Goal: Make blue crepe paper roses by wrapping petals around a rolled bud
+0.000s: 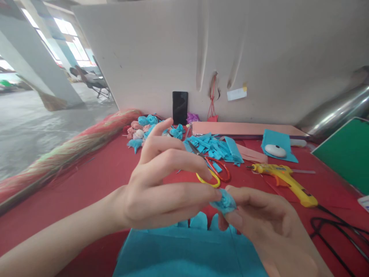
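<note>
Left hand [152,184] and right hand [271,219], both in fingertip grip on 1 blue rosette [225,201].

Two hands pinch a small blue paper flower [224,201] above a red table [106,173].
From the flower, the left hand [167,177] grips from nine o'clock, the right hand [268,219] from four; scissors [210,163] lie at eleven; a yellow glue gun [284,179] at two; a black phone [180,107] stands farther off at eleven.
</note>
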Motion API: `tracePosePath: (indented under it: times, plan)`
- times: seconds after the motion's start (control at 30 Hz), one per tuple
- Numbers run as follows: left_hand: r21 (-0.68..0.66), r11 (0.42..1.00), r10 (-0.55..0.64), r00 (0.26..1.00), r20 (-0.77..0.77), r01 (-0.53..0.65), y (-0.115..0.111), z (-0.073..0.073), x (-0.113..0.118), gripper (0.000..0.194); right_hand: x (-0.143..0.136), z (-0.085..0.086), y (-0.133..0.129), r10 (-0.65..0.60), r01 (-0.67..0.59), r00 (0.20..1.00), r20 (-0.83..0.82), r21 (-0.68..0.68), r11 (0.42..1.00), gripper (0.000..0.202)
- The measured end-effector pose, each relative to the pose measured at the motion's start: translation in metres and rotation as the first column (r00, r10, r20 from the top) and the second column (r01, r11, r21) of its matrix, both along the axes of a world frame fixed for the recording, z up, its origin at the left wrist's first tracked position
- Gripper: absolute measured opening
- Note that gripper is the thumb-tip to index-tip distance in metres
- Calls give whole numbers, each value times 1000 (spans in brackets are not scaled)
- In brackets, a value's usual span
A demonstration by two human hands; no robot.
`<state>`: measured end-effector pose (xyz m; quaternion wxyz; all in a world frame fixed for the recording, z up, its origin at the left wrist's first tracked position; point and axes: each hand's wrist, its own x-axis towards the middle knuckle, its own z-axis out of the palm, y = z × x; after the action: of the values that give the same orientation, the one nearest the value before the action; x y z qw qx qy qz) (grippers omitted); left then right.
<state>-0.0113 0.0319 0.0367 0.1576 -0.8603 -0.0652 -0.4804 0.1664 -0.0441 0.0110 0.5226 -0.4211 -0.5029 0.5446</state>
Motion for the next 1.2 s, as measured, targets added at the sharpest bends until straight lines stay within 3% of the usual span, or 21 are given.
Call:
tracePosePath:
  times: [0.4,0.67,0.9,1.2]
  plan:
    - [33,999,19,999,-48,-18,2,0,-5,12,-9,8,-2,-142,139,984,105,32,990,9]
    - [21,999,-27,995,-100,29,-2,6,-4,9,-8,7,-4,-141,140,989,35,44,989,13]
    - [29,998,-53,996,-74,55,-6,-1,-6,13,-5,6,-2,-119,112,989,83,85,990,12]
    - [33,998,-54,997,-51,56,-2,-7,-7,12,-8,9,-5,-105,105,994,-4,-56,993,9]
